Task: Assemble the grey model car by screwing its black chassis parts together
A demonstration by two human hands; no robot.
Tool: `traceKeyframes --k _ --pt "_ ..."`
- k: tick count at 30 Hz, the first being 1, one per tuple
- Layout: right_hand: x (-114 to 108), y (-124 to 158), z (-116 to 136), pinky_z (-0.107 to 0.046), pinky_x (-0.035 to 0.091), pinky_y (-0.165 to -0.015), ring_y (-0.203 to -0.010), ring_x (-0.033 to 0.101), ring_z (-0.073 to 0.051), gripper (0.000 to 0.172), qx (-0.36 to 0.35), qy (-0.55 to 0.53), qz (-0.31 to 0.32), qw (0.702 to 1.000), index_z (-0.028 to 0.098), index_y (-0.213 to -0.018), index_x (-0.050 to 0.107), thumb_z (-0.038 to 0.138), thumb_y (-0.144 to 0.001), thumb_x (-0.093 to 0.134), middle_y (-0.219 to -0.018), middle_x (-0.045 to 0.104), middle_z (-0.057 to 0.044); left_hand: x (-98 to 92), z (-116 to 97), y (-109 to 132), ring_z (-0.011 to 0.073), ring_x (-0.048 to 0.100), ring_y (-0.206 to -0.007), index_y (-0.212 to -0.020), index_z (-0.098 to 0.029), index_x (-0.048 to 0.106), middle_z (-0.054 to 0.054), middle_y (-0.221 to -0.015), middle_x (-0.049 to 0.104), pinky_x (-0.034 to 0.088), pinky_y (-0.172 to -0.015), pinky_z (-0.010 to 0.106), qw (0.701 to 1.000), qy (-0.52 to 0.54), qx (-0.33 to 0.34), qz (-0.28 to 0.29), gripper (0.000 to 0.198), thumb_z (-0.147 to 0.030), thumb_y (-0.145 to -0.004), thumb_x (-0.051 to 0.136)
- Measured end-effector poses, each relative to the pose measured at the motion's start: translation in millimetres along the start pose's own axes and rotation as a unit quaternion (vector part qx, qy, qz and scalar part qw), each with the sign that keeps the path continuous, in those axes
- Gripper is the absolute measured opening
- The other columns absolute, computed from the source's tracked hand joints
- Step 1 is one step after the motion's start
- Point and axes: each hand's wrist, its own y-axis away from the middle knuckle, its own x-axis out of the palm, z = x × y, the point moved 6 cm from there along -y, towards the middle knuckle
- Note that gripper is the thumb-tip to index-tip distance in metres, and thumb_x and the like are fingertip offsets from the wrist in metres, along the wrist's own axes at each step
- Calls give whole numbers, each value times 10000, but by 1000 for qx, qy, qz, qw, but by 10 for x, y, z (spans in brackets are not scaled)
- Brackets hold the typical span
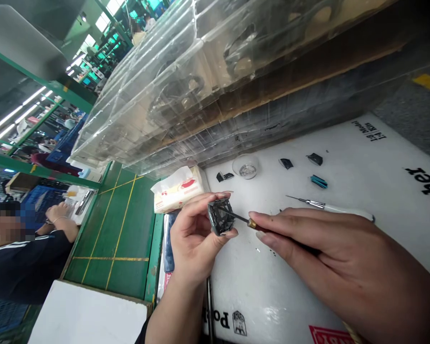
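My left hand (195,236) grips a small dark square frame-shaped device (220,216) between thumb and fingers, with its open lattice facing up. My right hand (338,251) holds a precision screwdriver (252,223) with a dark handle and a brass collar. Its thin shaft reaches into the device. A second precision screwdriver (326,206) with a white handle lies on the white mat (272,296) just beyond my right fingers. Several small dark parts (315,159) and a clear dish of tiny metal pieces (245,166) lie farther along the mat.
A stack of clear plastic trays (186,91) rises beyond the mat, with a tissue box (177,191) at its corner. A green gridded bench mat (116,243) lies to the left. A co-worker (25,253) works at a neighbouring station with blue crates.
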Motion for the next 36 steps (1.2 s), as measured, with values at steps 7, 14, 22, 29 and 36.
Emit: traceKeyframes --k 7,14,22,29,36 --pt "0 -16 -13 -292 794 -767 -991 961 -263 309 2 2 -13 1000 258 -1339 937 201 -1181 678 -1126 965 -55 3 -64 -39 325 881 -1347 -1456 -337 874 80 -1416 888 708 -1217 518 999 -33 8 12 595 -244 -915 1103" --pt "-20 -42 7 -285 778 -798 -922 936 -233 345 -23 6 -9 1000 190 -1362 924 130 -1188 632 -1100 951 -84 -9 -157 -52 321 875 -1355 -1429 -348 892 72 -1409 897 689 -1247 506 997 -77 3 0 588 -202 -900 1103" --pt "-22 -14 30 -270 771 -790 -947 939 -232 358 -35 9 -13 999 180 -1404 909 107 -1187 634 -1122 954 -92 1 -97 -23 313 882 -1360 -1468 -317 867 77 -1427 898 716 -1187 444 999 -33 -3 18 602 -205 -922 1092" --pt "-6 -62 -89 -298 798 -791 -958 958 -258 287 66 -34 -2 997 325 -1245 973 263 -1133 715 -1106 967 -22 22 -68 -32 317 887 -1342 -1467 -330 864 71 -1412 892 728 -1185 475 1000 -5 -5 22 601 -257 -920 1104" --pt "1 -76 -92 -322 798 -739 -992 964 -283 335 40 -16 -1 999 362 -1285 972 291 -1153 672 -1179 975 -14 42 -65 -23 308 885 -1344 -1486 -300 857 75 -1417 879 728 -1204 479 999 34 8 30 608 -253 -929 1097"
